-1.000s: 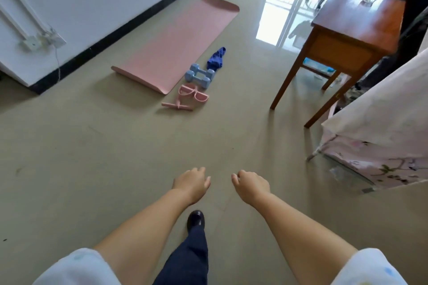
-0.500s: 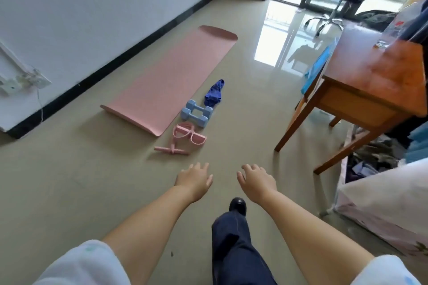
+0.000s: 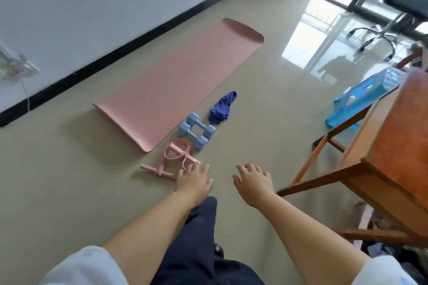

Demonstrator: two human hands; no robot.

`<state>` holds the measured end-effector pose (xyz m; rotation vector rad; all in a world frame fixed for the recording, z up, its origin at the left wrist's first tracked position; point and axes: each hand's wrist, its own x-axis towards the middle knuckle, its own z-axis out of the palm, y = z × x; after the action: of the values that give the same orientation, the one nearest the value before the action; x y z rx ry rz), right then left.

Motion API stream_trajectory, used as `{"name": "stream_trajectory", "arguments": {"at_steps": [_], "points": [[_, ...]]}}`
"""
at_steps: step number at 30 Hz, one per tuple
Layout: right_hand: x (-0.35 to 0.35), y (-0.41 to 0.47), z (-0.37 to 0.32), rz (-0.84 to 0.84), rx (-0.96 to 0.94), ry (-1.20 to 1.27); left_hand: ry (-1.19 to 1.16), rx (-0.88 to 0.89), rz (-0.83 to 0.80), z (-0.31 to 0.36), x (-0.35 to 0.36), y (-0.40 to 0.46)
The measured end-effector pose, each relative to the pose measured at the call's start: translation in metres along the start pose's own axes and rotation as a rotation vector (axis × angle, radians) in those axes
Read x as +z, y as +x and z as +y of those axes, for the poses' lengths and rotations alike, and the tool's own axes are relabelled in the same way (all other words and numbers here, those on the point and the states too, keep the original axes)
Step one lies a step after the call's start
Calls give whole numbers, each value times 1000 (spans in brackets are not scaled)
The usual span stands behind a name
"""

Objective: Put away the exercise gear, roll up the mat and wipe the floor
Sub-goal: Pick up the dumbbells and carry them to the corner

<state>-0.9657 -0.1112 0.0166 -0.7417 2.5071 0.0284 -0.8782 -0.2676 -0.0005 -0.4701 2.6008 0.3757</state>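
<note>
pink mat point(image 3: 176, 81) unrolled flat; beside its near corner: blue dumbbells point(image 3: 196, 130), pink pedal puller point(image 3: 172, 159), blue cloth point(image 3: 223, 107).

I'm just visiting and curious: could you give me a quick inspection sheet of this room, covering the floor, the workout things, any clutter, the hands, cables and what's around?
Surface: beige floor, glossy with glare near the glass door.
Job's things: pink mat unrolled flat along the wall; two light blue dumbbells side by side at its near corner; pink pull-rope exerciser just in front of them; blue cloth crumpled beyond the dumbbells.
Clutter: blue plastic stool under the table; dark items under the table, unclear.
Hands: left hand and right hand open, fingers spread, holding nothing.
Cables: thin cord hanging from a wall box.
Surroundings: wooden table right, office chair near the door.
</note>
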Motion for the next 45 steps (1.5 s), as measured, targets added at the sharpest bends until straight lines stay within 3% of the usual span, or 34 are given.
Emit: {"name": "stream_trajectory", "arguments": {"at_steps": [8, 15, 26, 34, 37, 45], "points": [[-92, 170, 29, -7, 24, -46, -61, -43, -8, -22, -85, 181], [-165, 295, 18, -57, -11, -15, -224, -124, -9, -45, -157, 277], [-171, 488, 10, -291, -362, -210, -613, -610, -29, -65, -125, 392], [-74, 620, 39, -460, -434, -266, -867, -786, -71, -40, -18, 505], [-2, 670, 37, -491, -391, -190, -959, -874, -99, -62, 51, 552], [234, 809, 10, -514, -265, 44, -1107, -1167, 50, -147, 256, 689]]}}
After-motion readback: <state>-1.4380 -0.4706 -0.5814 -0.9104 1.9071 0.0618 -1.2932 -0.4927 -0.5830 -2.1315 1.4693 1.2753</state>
